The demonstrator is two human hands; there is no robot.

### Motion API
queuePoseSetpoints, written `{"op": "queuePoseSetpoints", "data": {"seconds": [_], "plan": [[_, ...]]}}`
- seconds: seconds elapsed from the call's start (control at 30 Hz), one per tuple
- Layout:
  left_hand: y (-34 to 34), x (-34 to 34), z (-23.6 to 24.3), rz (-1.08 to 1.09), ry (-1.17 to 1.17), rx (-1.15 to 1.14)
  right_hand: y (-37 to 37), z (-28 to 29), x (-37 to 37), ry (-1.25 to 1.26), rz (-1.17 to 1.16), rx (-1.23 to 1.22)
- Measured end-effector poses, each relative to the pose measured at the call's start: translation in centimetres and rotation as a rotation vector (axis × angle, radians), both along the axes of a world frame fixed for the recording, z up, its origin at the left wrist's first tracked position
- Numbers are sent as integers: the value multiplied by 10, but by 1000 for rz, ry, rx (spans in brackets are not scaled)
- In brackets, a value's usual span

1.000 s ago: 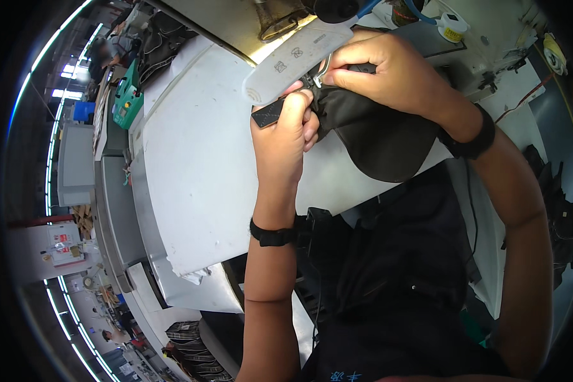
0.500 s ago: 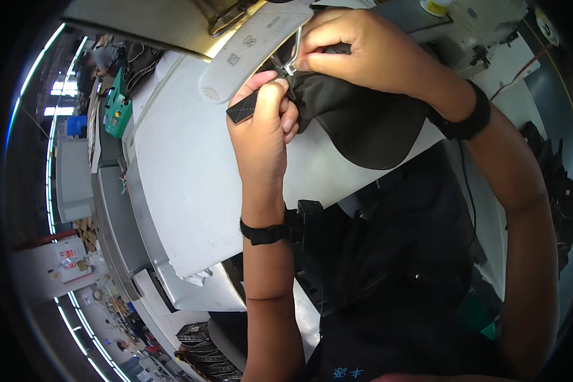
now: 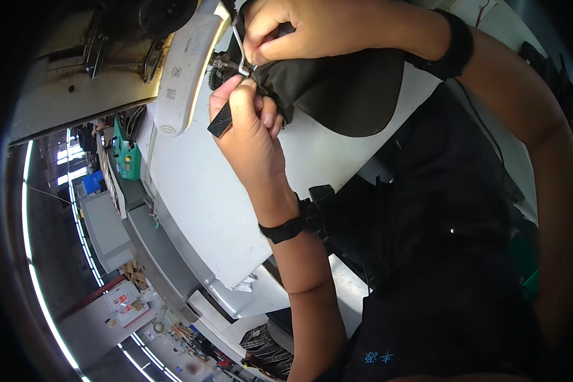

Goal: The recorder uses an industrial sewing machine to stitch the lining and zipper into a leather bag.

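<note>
My left hand (image 3: 253,137) is closed on a small stiff black tab (image 3: 220,121) and bunched dark fabric. That fabric belongs to a dark olive-brown cap (image 3: 350,95), whose curved brim lies toward the right on the worktable. My right hand (image 3: 293,32) pinches at the cap's upper edge, beside a bent metal lever (image 3: 240,57) on the machine's needle area; what its fingertips hold is hidden. Both hands' fingertips are close together there, just right of a long white plastic light bar (image 3: 183,76).
The machine's dark metal body (image 3: 51,95) fills the upper left. The white worktable (image 3: 197,210) curves below. Beyond it are a green device (image 3: 126,153), a blue bin (image 3: 93,181) and grey cabinets (image 3: 105,226). A striped fabric (image 3: 261,347) lies near the lower edge.
The view has shifted, showing more of the machine body at upper left. My hands and the cap appear higher and further left in the picture, still gathered at the needle area.
</note>
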State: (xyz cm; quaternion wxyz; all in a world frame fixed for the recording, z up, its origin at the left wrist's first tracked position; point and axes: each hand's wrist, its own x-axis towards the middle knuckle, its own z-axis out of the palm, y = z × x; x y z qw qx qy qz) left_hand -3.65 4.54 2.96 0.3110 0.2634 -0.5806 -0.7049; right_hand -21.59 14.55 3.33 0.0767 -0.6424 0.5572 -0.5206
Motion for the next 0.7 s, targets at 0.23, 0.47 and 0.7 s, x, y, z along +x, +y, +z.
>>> {"op": "queuePoseSetpoints", "data": {"seconds": [0.23, 0.47, 0.7], "plan": [[0, 2, 0, -1, -5, -26, -5, 1, -1, 56, 15, 5], [-5, -1, 2, 1, -22, -38, -7, 3, -2, -7, 38, -4], [6, -8, -1, 19, -23, -37, 3, 0, -3, -5, -21, 9]]}}
